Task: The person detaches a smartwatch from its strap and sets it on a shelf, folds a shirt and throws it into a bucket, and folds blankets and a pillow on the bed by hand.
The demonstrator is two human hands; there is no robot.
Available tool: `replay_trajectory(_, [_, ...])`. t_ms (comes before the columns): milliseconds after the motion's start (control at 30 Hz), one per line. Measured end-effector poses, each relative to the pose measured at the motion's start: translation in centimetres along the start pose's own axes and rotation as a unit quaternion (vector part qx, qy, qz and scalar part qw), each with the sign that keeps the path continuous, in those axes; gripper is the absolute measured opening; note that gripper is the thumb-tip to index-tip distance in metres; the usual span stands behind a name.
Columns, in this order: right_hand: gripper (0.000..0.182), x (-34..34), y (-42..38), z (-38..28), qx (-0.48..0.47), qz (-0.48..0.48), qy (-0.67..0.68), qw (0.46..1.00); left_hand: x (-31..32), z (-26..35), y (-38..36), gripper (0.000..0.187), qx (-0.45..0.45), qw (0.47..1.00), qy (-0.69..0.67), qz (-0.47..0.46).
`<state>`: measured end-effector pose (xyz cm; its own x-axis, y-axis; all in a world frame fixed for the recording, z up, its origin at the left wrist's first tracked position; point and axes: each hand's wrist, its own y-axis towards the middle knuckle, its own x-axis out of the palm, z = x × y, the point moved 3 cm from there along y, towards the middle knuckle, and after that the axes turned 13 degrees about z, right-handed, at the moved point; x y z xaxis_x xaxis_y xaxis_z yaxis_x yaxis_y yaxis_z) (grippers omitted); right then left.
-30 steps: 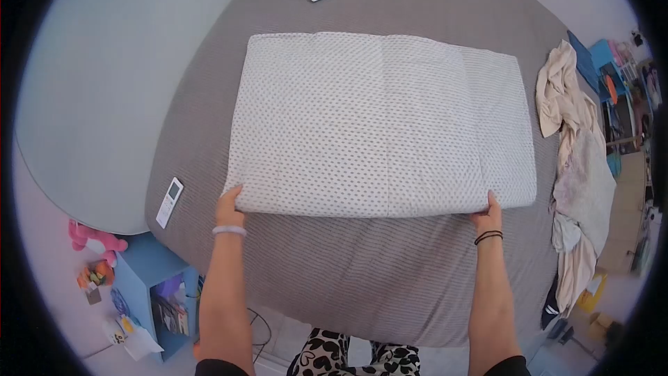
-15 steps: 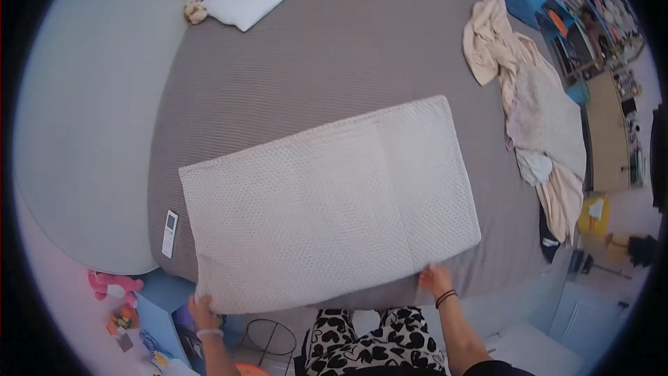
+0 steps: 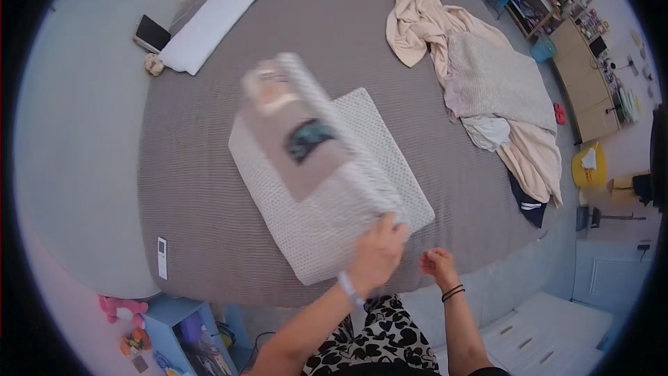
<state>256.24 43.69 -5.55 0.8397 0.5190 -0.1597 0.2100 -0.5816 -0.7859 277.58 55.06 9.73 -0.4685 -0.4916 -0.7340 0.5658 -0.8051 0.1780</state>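
Observation:
A white textured cloth [image 3: 278,216] lies on the bed, one end folded over towards the right. The lifted layer is blurred and turns up a grey-pink underside [image 3: 278,139] with a dark teal print. My left hand [image 3: 379,247], with a pale bracelet at its wrist, is closed on the edge of the folded layer, above the cloth's near right side. Just right of the cloth, my right hand [image 3: 438,266] is held over the bed with loosely curled fingers, apart from the fabric. Nothing shows in it, and dark bands circle its wrist.
The grey ribbed bed [image 3: 327,28] spreads beneath. A white pillow [image 3: 209,31] and a tablet-like device [image 3: 151,33] lie far left. A white remote [image 3: 162,257] is near left. Rumpled cream bedding [image 3: 529,160] covers the right side. A blue shelf [image 3: 177,313] stands below left.
My left hand has swung from the cloth's near left corner across to the right, folding that end over. My right hand has let go of the near edge. The view has shifted.

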Motion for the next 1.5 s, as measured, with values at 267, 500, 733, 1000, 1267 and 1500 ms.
replay_trajectory(267, [0.028,1.2,3.9,-5.1,-0.259,0.038,-0.178,0.949,9.4,-4.2,-9.5,0.046,-0.112,0.985,-0.099,-0.081])
replay_trajectory(500, [0.062,7.5,9.2,-3.9,-0.314,0.125,-0.413,0.846,2.8,-14.3,-23.2,0.044,-0.416,0.903,0.05,0.096])
replay_trajectory(733, [0.043,7.8,2.6,-14.7,-0.294,-0.052,-0.17,0.939,5.2,-13.8,-21.7,0.054,-0.582,0.722,-0.227,0.297])
replay_trajectory(1000, [0.063,3.5,16.7,-6.3,-0.247,-0.034,-0.213,0.945,9.3,-18.8,-22.5,0.072,-0.594,0.704,-0.297,0.252])
replay_trajectory(1267, [0.08,3.9,15.4,-6.4,-0.019,-0.201,-0.116,0.972,8.2,-19.1,-22.0,0.073,-0.661,0.545,-0.477,0.195])
replay_trajectory(1500, [0.062,5.2,3.1,-11.9,-0.054,-0.188,-0.021,0.98,-2.8,-11.1,-18.4,0.049,-0.552,0.545,-0.563,0.283])
